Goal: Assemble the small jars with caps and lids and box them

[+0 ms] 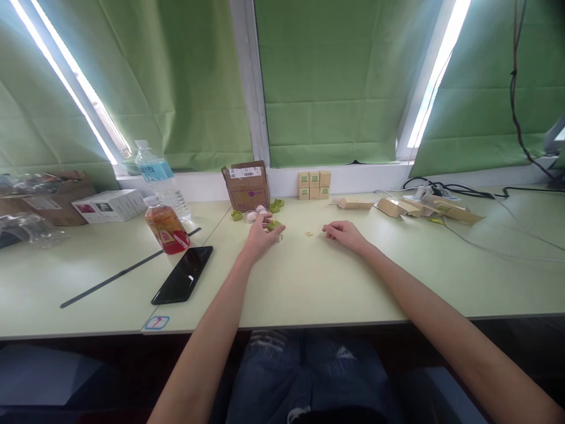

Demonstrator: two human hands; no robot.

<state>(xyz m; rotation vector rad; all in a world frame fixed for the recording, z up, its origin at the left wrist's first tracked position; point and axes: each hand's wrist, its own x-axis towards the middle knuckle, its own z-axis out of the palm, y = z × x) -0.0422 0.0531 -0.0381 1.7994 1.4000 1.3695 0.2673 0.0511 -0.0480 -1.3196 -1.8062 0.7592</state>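
My left hand (pixel 259 237) is closed around a small green piece (pixel 274 225), thumb and fingers on its sides. Something clear, perhaps a little cup, shows under that piece. Just beyond the hand are pale pink round items (pixel 261 209) and more green lobed pieces (pixel 276 205), with another green piece (pixel 237 216) to their left. My right hand (pixel 346 232) rests on the table with its fingers curled together. Whatever may be between its fingertips is too small to make out. Between the two hands lie a few tiny yellow bits (pixel 309 234).
An open brown carton (pixel 247 187) and stacked small kraft boxes (pixel 313 185) stand at the back. Flattened cardboard (pixel 397 207) and cables (pixel 459 188) lie right. At left are a black phone (pixel 183 275), a drink bottle (pixel 166 227), a water bottle (pixel 161 179) and white boxes (pixel 108 206).
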